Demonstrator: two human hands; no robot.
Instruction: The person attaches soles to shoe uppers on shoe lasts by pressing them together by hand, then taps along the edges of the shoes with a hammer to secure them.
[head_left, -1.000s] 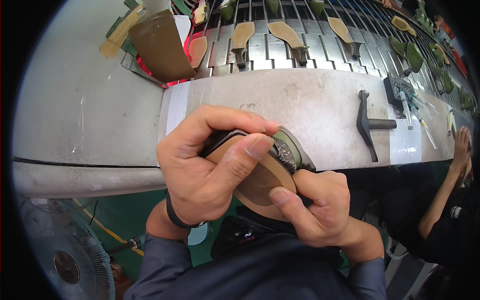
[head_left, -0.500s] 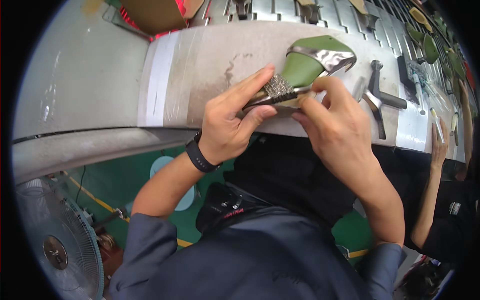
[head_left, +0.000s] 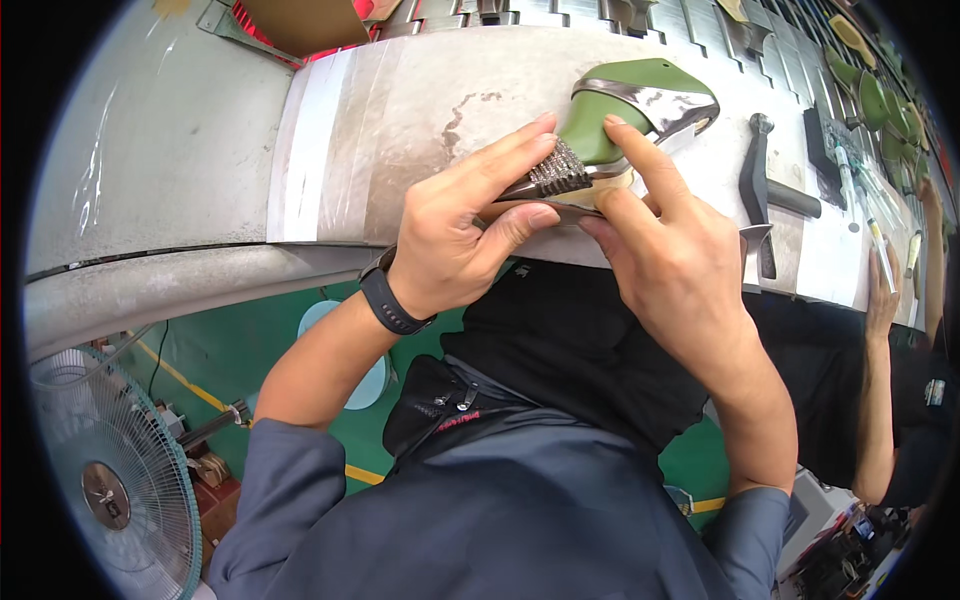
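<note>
A green shoe last [head_left: 602,128] lies on its side on the pale work surface. A shiny silver band [head_left: 625,98] wraps its wider part, and a glittery, stone-covered strap [head_left: 560,172] crosses it nearer me. My left hand [head_left: 465,225] is closed round the narrow end by the strap, fingers on the far side and thumb on the near edge. My right hand [head_left: 670,235] rests its index fingertip on the green surface. Its thumb and other fingers pinch the near edge of the shoe, partly hiding it. A hammer [head_left: 758,190] lies to the right.
Behind the bench runs a slatted metal conveyor [head_left: 560,15] carrying shoe parts and lasts. At the right, a co-worker's hand [head_left: 882,290] holds a slim white tool near several brushes or tubes. A fan [head_left: 105,495] stands at lower left, and a light-blue round stool [head_left: 365,380] is under the bench.
My right index finger has stretched out onto the green last, having been bent at its edge. The strap has shifted slightly with the shoe, and the left hand keeps its hold.
</note>
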